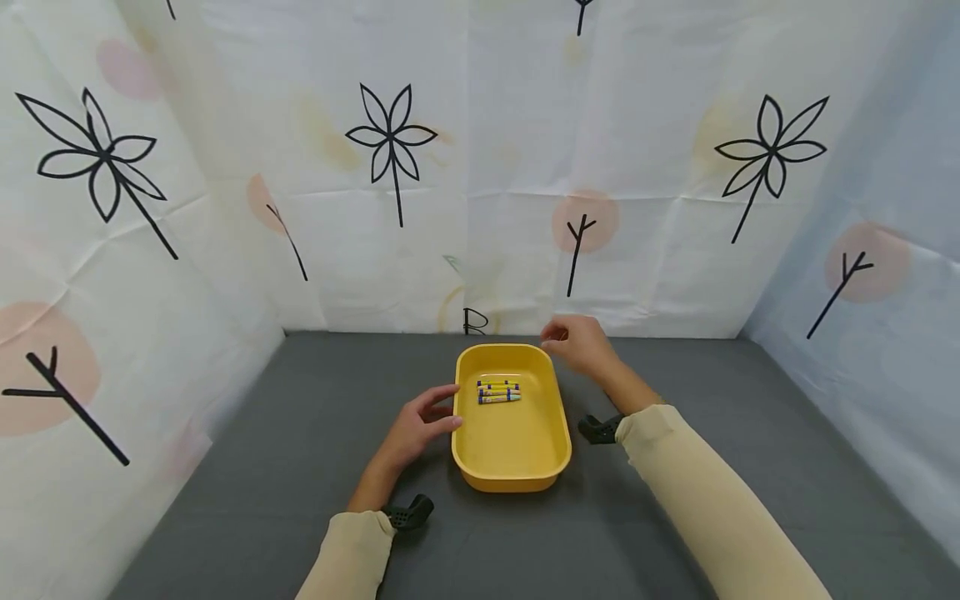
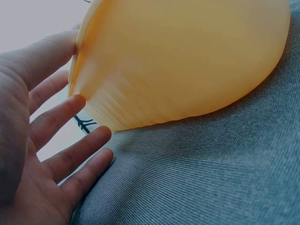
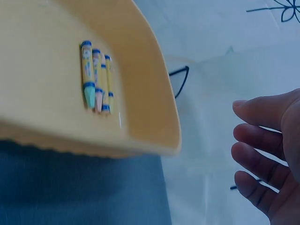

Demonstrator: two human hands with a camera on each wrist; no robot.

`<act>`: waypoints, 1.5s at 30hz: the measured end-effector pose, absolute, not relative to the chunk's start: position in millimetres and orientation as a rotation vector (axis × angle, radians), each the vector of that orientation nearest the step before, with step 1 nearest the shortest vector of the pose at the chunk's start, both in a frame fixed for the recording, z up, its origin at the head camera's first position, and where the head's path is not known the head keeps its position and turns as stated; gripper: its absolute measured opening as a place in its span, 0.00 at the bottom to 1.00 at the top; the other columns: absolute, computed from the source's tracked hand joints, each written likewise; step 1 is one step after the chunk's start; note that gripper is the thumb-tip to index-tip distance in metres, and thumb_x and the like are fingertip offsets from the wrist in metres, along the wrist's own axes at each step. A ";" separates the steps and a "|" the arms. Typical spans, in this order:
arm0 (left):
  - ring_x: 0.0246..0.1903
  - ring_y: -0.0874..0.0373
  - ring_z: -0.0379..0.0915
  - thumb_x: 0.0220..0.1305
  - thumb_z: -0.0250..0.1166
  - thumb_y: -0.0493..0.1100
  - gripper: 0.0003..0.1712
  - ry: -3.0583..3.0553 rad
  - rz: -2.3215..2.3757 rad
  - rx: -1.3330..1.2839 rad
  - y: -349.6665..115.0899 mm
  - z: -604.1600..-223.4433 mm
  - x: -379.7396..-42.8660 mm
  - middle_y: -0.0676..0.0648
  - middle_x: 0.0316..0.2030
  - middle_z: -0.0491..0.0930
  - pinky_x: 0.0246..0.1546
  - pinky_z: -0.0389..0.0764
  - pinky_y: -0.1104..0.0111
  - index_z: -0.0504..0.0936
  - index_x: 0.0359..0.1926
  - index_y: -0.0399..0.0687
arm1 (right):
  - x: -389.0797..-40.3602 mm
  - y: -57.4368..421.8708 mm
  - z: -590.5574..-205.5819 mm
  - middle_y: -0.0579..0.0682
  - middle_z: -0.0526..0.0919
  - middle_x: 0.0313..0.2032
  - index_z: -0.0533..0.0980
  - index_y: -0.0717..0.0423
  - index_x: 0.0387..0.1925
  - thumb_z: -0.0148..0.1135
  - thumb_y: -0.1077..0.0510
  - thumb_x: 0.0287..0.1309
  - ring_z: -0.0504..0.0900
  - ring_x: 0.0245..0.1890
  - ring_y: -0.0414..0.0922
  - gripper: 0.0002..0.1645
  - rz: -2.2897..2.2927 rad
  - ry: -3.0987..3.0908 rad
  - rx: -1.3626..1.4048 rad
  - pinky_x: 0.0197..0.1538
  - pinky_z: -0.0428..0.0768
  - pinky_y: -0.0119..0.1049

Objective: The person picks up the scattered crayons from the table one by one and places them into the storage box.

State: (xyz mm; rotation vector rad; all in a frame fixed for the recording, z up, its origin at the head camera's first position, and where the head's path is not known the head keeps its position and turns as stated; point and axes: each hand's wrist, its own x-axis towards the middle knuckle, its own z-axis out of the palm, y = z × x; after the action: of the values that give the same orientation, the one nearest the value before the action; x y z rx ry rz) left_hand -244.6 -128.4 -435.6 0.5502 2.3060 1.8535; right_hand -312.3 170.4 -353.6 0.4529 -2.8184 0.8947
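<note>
A yellow plastic bin [image 1: 517,450] with rounded corners stands on the grey cloth. Several crayons [image 1: 498,399] with yellow-and-blue wrappers lie side by side in its far left part; in the right wrist view one crayon [image 3: 87,70] shows a pale green tip, another a pinkish one. My left hand [image 1: 416,427] is at the bin's left side, fingers spread and fairly straight, some touching the rim and outer wall [image 2: 187,61]. Beyond the far right corner, apart from the bin, my right hand [image 1: 581,343] hovers with loosely bent fingers and nothing in them [image 3: 272,154].
Grey cloth [image 1: 300,467] covers the table around the bin. White fabric [image 1: 510,158] printed with black flowers and trees hangs behind and along both sides. A dark band [image 1: 598,429] sits at each wrist, by beige sleeves.
</note>
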 end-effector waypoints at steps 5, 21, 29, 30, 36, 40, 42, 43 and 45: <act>0.59 0.40 0.69 0.64 0.65 0.37 0.32 2.309 1.855 0.544 -128.3 -435.9 -243.2 0.38 0.66 0.66 0.56 0.74 0.52 0.67 0.68 0.37 | -308.0 192.6 -361.9 0.53 0.82 0.37 0.81 0.61 0.41 0.64 0.61 0.61 0.79 0.37 0.51 0.09 0.946 -2.815 0.391 0.42 0.79 0.46; 0.59 0.41 0.70 0.64 0.66 0.39 0.33 2.324 1.843 0.534 -129.9 -435.6 -245.4 0.39 0.66 0.67 0.56 0.74 0.53 0.68 0.68 0.38 | -295.3 245.3 -406.2 0.58 0.83 0.38 0.81 0.65 0.41 0.65 0.62 0.60 0.80 0.38 0.55 0.10 0.748 -2.976 0.225 0.39 0.79 0.49; 0.59 0.40 0.70 0.64 0.66 0.40 0.33 2.321 1.836 0.545 -130.2 -436.2 -244.7 0.38 0.66 0.67 0.57 0.73 0.52 0.68 0.68 0.39 | -287.1 256.9 -417.0 0.57 0.83 0.35 0.82 0.63 0.34 0.65 0.61 0.58 0.79 0.32 0.52 0.07 0.614 -3.058 0.109 0.36 0.78 0.49; 0.59 0.40 0.70 0.64 0.67 0.40 0.33 2.323 1.837 0.548 -130.2 -436.7 -245.0 0.38 0.66 0.67 0.56 0.73 0.52 0.68 0.68 0.39 | -286.1 257.6 -417.2 0.57 0.83 0.34 0.82 0.63 0.33 0.66 0.62 0.58 0.79 0.32 0.52 0.06 0.608 -3.060 0.110 0.35 0.78 0.48; 0.59 0.41 0.70 0.64 0.67 0.40 0.33 2.332 1.840 0.551 -130.2 -436.9 -245.0 0.38 0.66 0.67 0.57 0.73 0.52 0.68 0.68 0.38 | -285.5 256.0 -419.7 0.52 0.81 0.31 0.82 0.59 0.31 0.67 0.60 0.56 0.77 0.26 0.48 0.04 0.602 -3.087 0.045 0.29 0.76 0.44; 0.60 0.41 0.69 0.64 0.66 0.40 0.33 2.320 1.839 0.543 -130.2 -435.6 -244.5 0.39 0.66 0.67 0.57 0.73 0.52 0.68 0.68 0.38 | -287.3 253.1 -422.1 0.51 0.80 0.28 0.80 0.56 0.29 0.67 0.60 0.56 0.75 0.23 0.47 0.04 0.566 -3.106 0.005 0.25 0.73 0.41; 0.60 0.41 0.69 0.64 0.66 0.39 0.33 2.318 1.839 0.543 -130.1 -435.4 -244.4 0.39 0.66 0.67 0.57 0.73 0.52 0.67 0.68 0.38 | -288.0 251.0 -423.1 0.50 0.78 0.27 0.79 0.55 0.28 0.68 0.60 0.55 0.75 0.23 0.47 0.05 0.539 -3.112 -0.005 0.25 0.72 0.41; 0.60 0.41 0.69 0.64 0.66 0.40 0.33 2.318 1.839 0.541 -130.1 -435.3 -244.3 0.39 0.66 0.67 0.57 0.73 0.52 0.67 0.68 0.38 | -288.0 249.9 -423.4 0.50 0.78 0.27 0.78 0.55 0.28 0.68 0.60 0.55 0.74 0.23 0.47 0.05 0.534 -3.118 -0.010 0.24 0.72 0.41; 0.60 0.41 0.70 0.64 0.67 0.40 0.33 2.317 1.841 0.536 -130.1 -435.4 -244.4 0.40 0.66 0.67 0.57 0.73 0.53 0.68 0.68 0.38 | -287.8 247.2 -423.6 0.49 0.78 0.27 0.78 0.54 0.29 0.68 0.60 0.54 0.74 0.23 0.47 0.05 0.527 -3.127 -0.035 0.25 0.72 0.41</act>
State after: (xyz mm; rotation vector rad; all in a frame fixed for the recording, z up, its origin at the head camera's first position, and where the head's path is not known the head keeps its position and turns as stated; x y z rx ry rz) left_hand -244.4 -130.1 -435.4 0.5364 2.3171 1.8406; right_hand -287.8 247.2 -423.6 -0.0354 -3.1265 0.5271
